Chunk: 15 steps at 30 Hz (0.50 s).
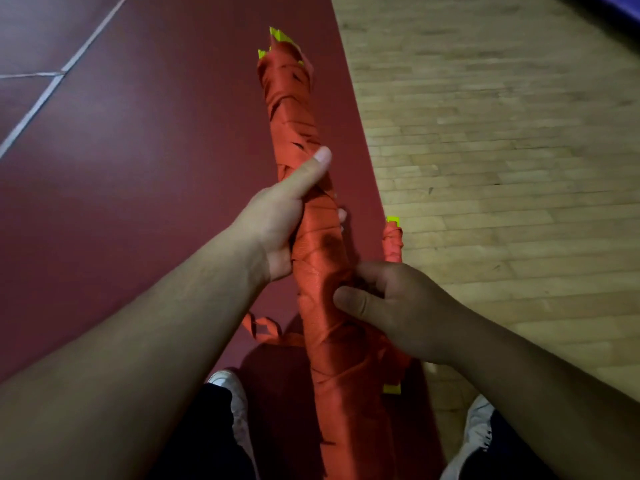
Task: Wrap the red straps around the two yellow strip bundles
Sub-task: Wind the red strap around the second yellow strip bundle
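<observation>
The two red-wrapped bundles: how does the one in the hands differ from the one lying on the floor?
The left hand has the held bundle in its grip, lifted; the floor bundle lies at the mat edge. The held bundle looks thicker than the floor bundle. The held bundle shows yellow only at its far end; the floor bundle shows yellow at both ends. Both are wrapped in red strap.

We see the red straps [311,265] as woven cloth with a satin sheen, creased where the turns overlap. The yellow strips [281,35] poking out at the top look smooth, perhaps plastic. The dark red floor [138,168] is smooth and matt, and the pale wooden floor [502,133] beside it is planked, with a dull gloss.
</observation>
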Tool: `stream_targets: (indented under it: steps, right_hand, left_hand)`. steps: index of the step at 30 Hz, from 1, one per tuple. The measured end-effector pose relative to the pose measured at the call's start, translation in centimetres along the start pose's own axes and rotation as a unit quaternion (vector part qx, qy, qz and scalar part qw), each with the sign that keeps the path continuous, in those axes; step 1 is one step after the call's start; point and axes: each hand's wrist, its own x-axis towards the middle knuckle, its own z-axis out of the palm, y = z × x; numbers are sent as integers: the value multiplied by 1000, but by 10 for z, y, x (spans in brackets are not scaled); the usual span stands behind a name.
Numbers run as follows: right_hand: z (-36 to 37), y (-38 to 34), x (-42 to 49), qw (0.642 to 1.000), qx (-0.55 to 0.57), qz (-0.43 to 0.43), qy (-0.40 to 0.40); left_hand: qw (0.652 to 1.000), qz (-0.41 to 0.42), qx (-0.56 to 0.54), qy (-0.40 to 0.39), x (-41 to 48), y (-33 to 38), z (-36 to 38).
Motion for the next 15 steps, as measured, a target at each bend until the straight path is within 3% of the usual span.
stream_targets:
  steps: [3,8,12,15]
  right_hand:
    - [-8,5,1,998,56,6,-26]
    - [-28,1,-6,953,234,25,-190]
    - [-33,-3,-8,956,186,37,-224]
    - [-27,-3,-8,961,188,21,-201]
  left_hand:
    - [999,20,-20,-16,0,1,-1]
    - [985,42,-129,-106,0,15,-11]
    - [979,52,-163,-113,0,13,-11]
    - [974,67,-190,-102,1,13,-12]
